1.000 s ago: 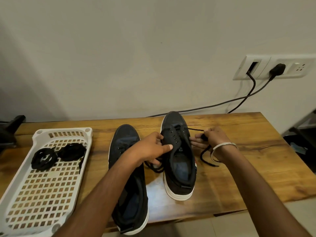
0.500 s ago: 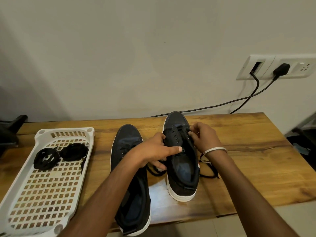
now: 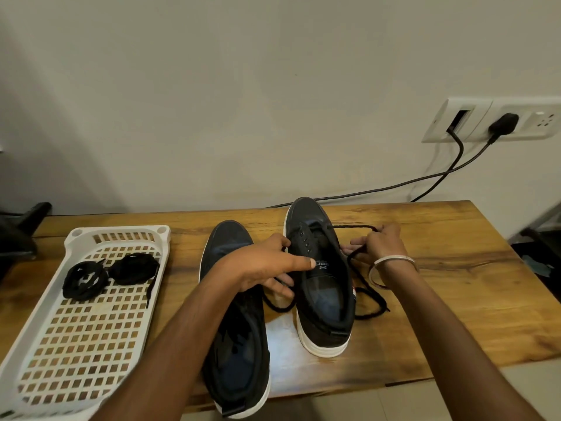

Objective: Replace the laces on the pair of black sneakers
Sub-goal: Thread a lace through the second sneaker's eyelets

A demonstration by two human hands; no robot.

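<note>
Two black sneakers with white soles stand side by side on the wooden table, toes toward the wall. My left hand (image 3: 267, 265) grips the left side of the right sneaker (image 3: 321, 287), thumb across its tongue, fingers under its edge. My right hand (image 3: 379, 243) pinches a black lace (image 3: 349, 227) that runs taut from the right sneaker's upper eyelets out to the right. The rest of that lace loops on the table on both sides of the shoe. The left sneaker (image 3: 233, 299) lies partly under my left forearm.
A white perforated tray (image 3: 76, 329) at the left holds two coiled black laces (image 3: 109, 275). Two black cables (image 3: 425, 180) run from a wall socket (image 3: 491, 120) down behind the table (image 3: 455, 284). A dark object stands at the far left edge.
My right hand has moved away from the sneaker's eyelets to the right, drawing the lace out taut. My left hand has stayed on the right sneaker.
</note>
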